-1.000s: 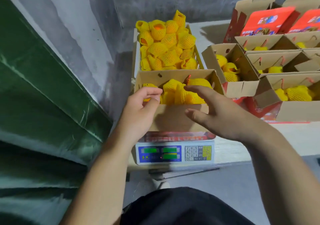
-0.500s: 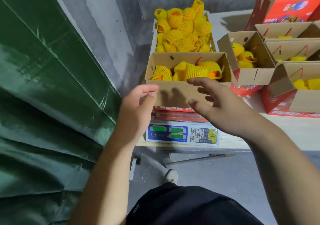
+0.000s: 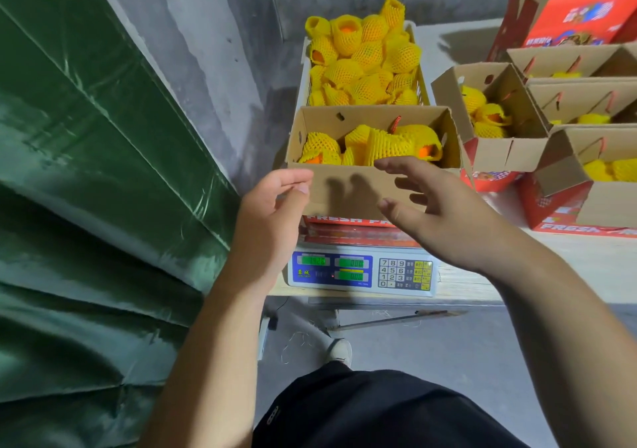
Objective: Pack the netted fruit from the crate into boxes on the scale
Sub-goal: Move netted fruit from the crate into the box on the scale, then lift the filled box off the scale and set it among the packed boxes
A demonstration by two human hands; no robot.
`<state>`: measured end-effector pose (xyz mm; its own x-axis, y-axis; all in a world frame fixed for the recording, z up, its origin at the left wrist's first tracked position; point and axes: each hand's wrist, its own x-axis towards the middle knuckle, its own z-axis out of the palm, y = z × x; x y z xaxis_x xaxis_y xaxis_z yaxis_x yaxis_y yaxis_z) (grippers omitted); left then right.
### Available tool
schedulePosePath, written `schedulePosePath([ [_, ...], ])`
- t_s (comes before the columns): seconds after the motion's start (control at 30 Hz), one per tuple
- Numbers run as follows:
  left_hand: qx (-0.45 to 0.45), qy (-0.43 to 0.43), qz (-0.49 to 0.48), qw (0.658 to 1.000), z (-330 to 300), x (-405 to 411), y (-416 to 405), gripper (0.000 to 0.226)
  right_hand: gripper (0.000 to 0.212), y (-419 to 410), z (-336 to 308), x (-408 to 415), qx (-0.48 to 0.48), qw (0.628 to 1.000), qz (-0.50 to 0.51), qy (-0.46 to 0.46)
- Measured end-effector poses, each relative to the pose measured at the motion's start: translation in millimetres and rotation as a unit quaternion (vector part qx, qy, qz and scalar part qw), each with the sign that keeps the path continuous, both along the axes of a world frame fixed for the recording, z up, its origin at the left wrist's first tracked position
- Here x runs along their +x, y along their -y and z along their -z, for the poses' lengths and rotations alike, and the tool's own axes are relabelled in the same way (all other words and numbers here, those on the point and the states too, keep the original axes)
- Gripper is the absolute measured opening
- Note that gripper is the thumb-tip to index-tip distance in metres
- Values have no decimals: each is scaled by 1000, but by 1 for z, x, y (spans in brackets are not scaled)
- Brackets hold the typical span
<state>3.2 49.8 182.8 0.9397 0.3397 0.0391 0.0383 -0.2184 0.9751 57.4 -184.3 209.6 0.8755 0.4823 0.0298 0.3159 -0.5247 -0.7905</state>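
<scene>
An open cardboard box point(image 3: 344, 189) stands on the scale point(image 3: 362, 270) and holds several fruits in yellow net sleeves point(image 3: 375, 142). Behind it a white crate point(image 3: 305, 78) is heaped with more netted fruit point(image 3: 365, 58). My left hand point(image 3: 272, 213) hovers at the box's front left corner, fingers loosely curled, holding nothing. My right hand point(image 3: 434, 206) hangs in front of the box's near wall with its fingers spread, empty and apart from the cardboard.
To the right, several open boxes point(image 3: 499, 151) with netted fruit stand on the table point(image 3: 586, 258), red lids behind them. A green tarpaulin point(image 3: 86, 189) fills the left. Grey wall lies behind the crate. My shoe point(image 3: 339, 351) is on the floor below.
Both hands have drawn back from the box's rim toward me and now hover in front of its near wall. The camera view has shifted too.
</scene>
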Motion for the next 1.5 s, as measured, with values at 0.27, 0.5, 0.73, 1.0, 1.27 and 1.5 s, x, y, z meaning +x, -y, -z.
schedulePosePath([
  [0.27,-4,-4,-2,1000,0,41,-18,23,51,-9,-3,29,-19,1000,16,-10],
  [0.5,7,-5,-16,1000,7,91,-44,24,46,-5,5,74,-40,984,162,58],
  [0.73,-48,-333,92,937,31,129,-69,73,42,12,35,118,-115,946,287,-93],
  [1.0,-3,-332,119,936,32,163,-69,86,29,21,46,140,-92,932,311,-161],
  [1.27,106,-256,230,933,36,163,-77,62,27,28,43,110,-49,933,333,-124],
  [1.5,144,-242,307,909,-19,155,-32,80,27,93,9,67,-27,926,366,-88],
])
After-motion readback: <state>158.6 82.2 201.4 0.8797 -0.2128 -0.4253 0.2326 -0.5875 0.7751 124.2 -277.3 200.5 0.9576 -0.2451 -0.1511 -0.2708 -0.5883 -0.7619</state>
